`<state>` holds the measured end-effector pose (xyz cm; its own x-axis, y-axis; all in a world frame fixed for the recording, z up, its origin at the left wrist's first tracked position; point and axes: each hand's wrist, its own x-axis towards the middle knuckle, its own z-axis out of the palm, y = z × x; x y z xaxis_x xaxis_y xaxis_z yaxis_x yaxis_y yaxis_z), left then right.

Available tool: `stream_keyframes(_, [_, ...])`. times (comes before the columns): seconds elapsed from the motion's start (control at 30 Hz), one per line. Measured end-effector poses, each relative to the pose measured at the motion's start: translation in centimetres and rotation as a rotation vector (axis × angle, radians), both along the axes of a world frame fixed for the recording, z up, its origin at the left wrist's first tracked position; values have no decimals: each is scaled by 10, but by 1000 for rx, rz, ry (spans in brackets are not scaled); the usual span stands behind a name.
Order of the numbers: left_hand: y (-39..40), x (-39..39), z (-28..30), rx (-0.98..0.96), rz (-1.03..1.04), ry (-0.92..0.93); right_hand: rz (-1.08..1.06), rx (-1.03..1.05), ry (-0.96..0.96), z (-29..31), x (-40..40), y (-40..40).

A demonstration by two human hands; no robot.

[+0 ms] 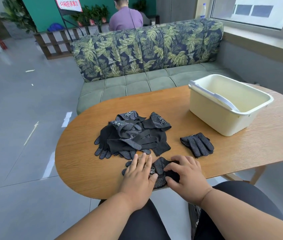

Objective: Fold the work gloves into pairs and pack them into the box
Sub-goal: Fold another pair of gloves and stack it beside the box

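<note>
Table (88, 170): oval wooden top, its near edge over the seated person's lap.
Gloves being folded (159, 168): black knit work gloves with white grip dots, lying at the near edge of the table under both hands; dotted fingertips stick out to the left.
Left hand (139, 172): laid flat, fingers straight and slightly spread, pressing down on the finger end of the gloves.
Right hand (185, 171): fingers curled over the cuff end, which is doubled back toward the left hand; thumb tucked against the fabric, so it grips the fold.
Loose pile (130, 135): a heap of the same black dotted gloves, tangled, mid-table, just beyond the hands.
Folded pair (197, 144): one dotted bundle set apart to the right of the pile, near the box but not touching it.
Box (206, 116): cream plastic tub with a pale handle lying across its rim, at the far right of the table; no gloves seen inside.
Sofa (146, 49): leaf-print back, green seat, behind the table.
Background: another person seated with their back turned, among potted plants.
</note>
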<state>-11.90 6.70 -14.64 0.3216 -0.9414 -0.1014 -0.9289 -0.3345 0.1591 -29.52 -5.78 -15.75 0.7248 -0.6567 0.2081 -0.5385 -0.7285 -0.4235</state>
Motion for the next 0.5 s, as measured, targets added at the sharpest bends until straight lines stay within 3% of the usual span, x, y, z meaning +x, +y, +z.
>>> stream_keyframes(0.13, [12, 8, 9, -196, 48, 147, 4, -3, 6, 0, -1, 0])
stream_keyframes(0.2, [23, 17, 19, -294, 70, 123, 13, -10, 9, 0, -1, 0])
stream_keyframes(0.5, [71, 30, 34, -145, 218, 272, 60, -112, -5, 5, 2, 2])
